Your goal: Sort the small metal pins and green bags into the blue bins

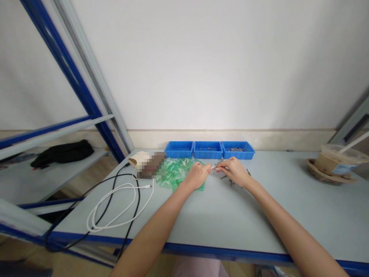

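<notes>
My left hand (198, 175) is closed, its fingertips pinching a small whitish piece (212, 167). Close beside it, my right hand (234, 169) is closed with the fingertips on a thin dark metal pin (217, 167), whose end meets or nearly meets the whitish piece; the fine detail is too small to tell. Green translucent plastic bags (175, 171) with small clear pieces among them lie beside and under my left hand. Several loose metal pins (231, 181) lie around and partly beneath my right hand.
Three joined blue bins stand along the wall: the left bin (179, 155), the middle bin (208, 155) with a few pins, and the right bin (238, 155) with many. A white cable (115, 226), black cable (138, 200), blurred brown object (152, 166) and lidded cup (331, 163) are on the table.
</notes>
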The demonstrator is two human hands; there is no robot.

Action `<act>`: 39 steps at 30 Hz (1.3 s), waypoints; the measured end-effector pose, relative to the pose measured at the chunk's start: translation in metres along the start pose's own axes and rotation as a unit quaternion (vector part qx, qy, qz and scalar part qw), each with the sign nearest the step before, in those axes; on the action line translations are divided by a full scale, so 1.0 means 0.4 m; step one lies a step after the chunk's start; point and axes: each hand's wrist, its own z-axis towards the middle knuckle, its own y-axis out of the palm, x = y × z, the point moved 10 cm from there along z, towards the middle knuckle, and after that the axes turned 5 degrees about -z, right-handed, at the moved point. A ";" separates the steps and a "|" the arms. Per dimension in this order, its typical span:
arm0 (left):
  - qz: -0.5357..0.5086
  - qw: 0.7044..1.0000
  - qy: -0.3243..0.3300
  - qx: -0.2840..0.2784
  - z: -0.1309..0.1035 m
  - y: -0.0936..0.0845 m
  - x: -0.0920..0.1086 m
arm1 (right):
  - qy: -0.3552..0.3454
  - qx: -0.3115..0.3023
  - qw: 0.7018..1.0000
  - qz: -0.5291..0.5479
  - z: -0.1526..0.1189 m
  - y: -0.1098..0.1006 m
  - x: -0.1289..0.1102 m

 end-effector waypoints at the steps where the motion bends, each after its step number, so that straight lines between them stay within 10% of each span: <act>1: -0.006 1.000 -0.016 0.018 -0.001 -0.011 -0.012 | 0.005 0.000 1.000 -0.010 0.009 0.001 0.001; 7: -0.029 0.974 -0.158 0.162 -0.035 -0.106 -0.136 | 0.114 0.021 0.991 -0.064 0.130 -0.005 0.069; 11: -0.010 0.970 -0.179 0.161 -0.045 -0.113 -0.167 | 0.127 0.113 0.974 -0.152 0.158 -0.067 0.079; 21: 0.084 0.992 -0.071 0.059 -0.011 -0.056 -0.050 | 0.058 -0.082 0.987 -0.126 -0.048 0.027 0.101; 39: 0.003 0.999 0.037 -0.005 -0.001 0.006 0.028 | 0.075 0.018 0.996 0.045 -0.032 0.025 0.049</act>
